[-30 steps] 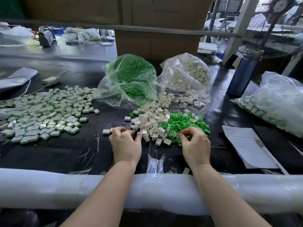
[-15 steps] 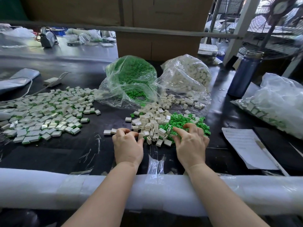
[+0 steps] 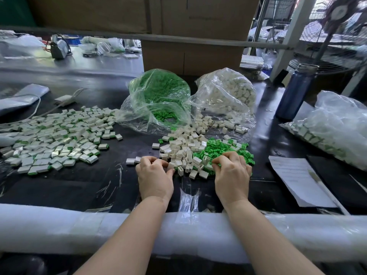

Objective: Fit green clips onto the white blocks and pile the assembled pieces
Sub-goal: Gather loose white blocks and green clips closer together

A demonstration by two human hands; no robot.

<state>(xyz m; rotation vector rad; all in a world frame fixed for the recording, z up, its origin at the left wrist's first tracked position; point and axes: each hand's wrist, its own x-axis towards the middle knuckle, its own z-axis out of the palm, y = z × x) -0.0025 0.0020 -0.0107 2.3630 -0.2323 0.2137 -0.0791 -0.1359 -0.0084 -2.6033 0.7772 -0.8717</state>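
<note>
A heap of loose white blocks lies on the black table just ahead of my hands, with a heap of green clips touching its right side. My left hand sits at the white heap's near left edge, fingers curled, and pinches a white block between thumb and fingers. My right hand rests on the near edge of the green heap, its fingertips curled down and pinching a green clip. The spread pile of assembled pieces, white with green edges, lies to the left.
Behind the heaps slump an open bag of green clips and a bag of white blocks. A blue bottle, another full bag and a paper sheet are at the right. A foam-wrapped rail runs under my forearms.
My right hand spread its fingers into the green clips, then curled them again on the heap's near edge. My left hand stayed at the white heap's edge, thumb shifting onto a block.
</note>
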